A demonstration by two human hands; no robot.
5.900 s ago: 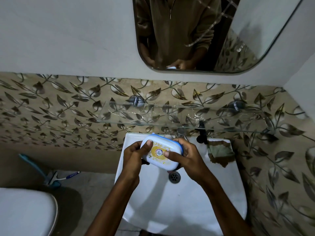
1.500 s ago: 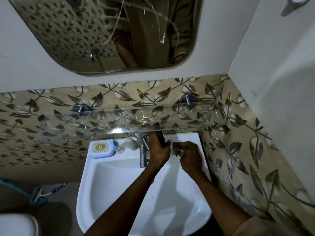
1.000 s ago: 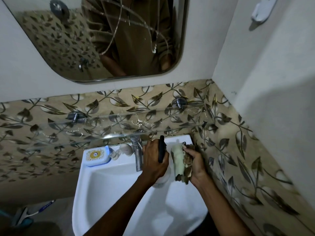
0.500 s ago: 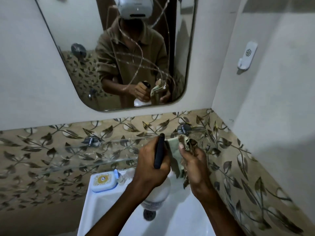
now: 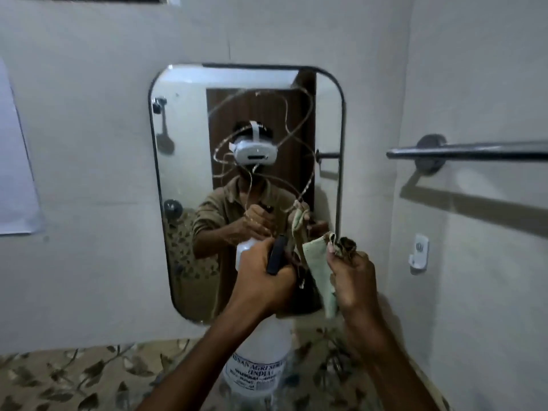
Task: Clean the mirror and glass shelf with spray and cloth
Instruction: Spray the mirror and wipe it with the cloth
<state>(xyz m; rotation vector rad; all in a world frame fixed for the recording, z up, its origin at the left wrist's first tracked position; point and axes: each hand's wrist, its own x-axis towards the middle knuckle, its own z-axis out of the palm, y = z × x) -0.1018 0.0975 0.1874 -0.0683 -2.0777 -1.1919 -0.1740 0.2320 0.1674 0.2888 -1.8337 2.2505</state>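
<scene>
The rounded mirror (image 5: 184,161) hangs on the white wall straight ahead, with thin looping streaks across its middle. My left hand (image 5: 264,280) is raised in front of its lower part, gripping the black trigger head of a white spray bottle (image 5: 255,372) whose labelled body hangs below my wrist. Just to the right, my right hand (image 5: 353,280) holds a pale green cloth (image 5: 318,262) bunched up, a flap hanging down. The glass shelf is out of view below.
A metal towel bar (image 5: 468,151) sticks out from the right-hand wall at head height. A small white hook (image 5: 418,255) is fixed on that wall beneath it. Leaf-patterned tiles (image 5: 74,378) run along the bottom.
My view has tilted up from the basin to the mirror. Both hands have risen with it, lifting the spray bottle and the cloth from basin level to the mirror's lower half.
</scene>
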